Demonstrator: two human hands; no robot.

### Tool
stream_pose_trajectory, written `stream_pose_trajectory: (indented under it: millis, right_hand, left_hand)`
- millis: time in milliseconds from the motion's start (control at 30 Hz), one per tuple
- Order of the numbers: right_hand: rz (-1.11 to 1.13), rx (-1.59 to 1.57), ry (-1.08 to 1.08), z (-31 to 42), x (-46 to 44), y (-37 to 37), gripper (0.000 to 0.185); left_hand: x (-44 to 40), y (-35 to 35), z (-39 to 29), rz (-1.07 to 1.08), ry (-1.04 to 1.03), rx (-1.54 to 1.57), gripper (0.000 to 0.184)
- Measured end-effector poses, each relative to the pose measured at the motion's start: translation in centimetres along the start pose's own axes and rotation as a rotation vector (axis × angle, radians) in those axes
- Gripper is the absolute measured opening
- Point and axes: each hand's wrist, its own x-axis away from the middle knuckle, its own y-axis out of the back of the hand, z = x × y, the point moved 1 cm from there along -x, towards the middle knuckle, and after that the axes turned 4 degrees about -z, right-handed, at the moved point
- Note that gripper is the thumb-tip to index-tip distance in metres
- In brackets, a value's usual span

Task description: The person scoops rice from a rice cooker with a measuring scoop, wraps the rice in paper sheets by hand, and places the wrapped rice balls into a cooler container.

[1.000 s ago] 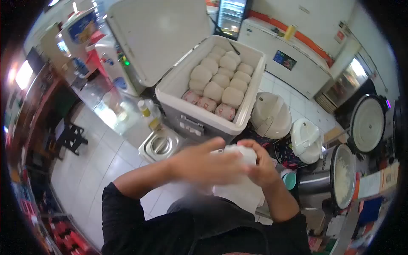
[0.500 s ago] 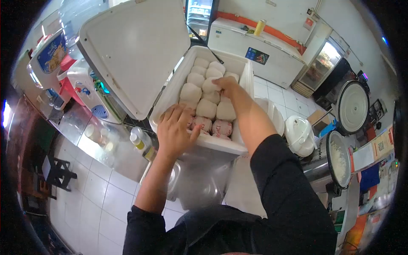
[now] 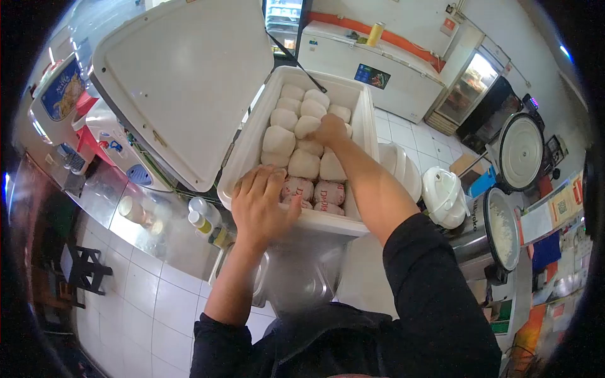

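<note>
A white cooler box [image 3: 230,170] stands before me with its lid [image 3: 183,88] tipped open to the left. Rows of rounded white wrapped bundles [image 3: 278,140] fill it. Several bundles with red print [image 3: 328,193] lie at the near end. My left hand [image 3: 259,201] rests over the near left corner of the box, fingers stretched out beside the printed bundles. Deep among the white bundles at the right side, my right hand [image 3: 331,131] curls its fingers against one bundle. Its fingertips are partly hidden.
A pot of white rice [image 3: 502,230] and a white lidded container [image 3: 443,198] stand at right. Bottles [image 3: 200,222] and a cup [image 3: 130,209] are on the metal counter at left, near a water dispenser [image 3: 129,148]. A chest freezer [image 3: 378,72] stands at the back.
My right hand has shifted slightly and curled lower among the bundles. The left hand stays at the near corner. The view has tilted a little.
</note>
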Motion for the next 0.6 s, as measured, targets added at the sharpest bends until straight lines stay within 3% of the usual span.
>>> stream_pose_trajectory:
  millis: [100,200,300,400,467,600]
  right_hand:
    - [-0.015,-0.042,-0.029,1.4,-0.5,-0.1,0.06]
    - [-0.23,-0.155,-0.05,1.3,-0.1,-2.0,0.066]
    - [-0.113,-0.135,-0.03,1.6,0.2,-1.0,0.071]
    - [0.209,0.016,0.162,-0.1,-3.1,0.1,0.074]
    - [0.078,0.087,0.243,-0.1,-0.7,5.9,0.074]
    - [-0.181,-0.62,0.177,-7.5,11.6,16.2,0.05]
  left_hand:
    - [0.0,0.0,-0.1,-0.019,0.001,-0.024,0.045]
    - [0.0,-0.1,0.0,-0.037,-0.008,0.01,0.045]
    - [-0.1,0.2,-0.2,-0.031,-0.024,0.026,0.043]
    - [-0.1,-0.3,0.2,-0.052,-0.06,0.014,0.042]
    - [0.4,-0.7,0.8,-0.035,-0.082,-0.001,0.04]
    - [0.6,-1.1,0.8,-0.03,-0.157,-0.031,0.036]
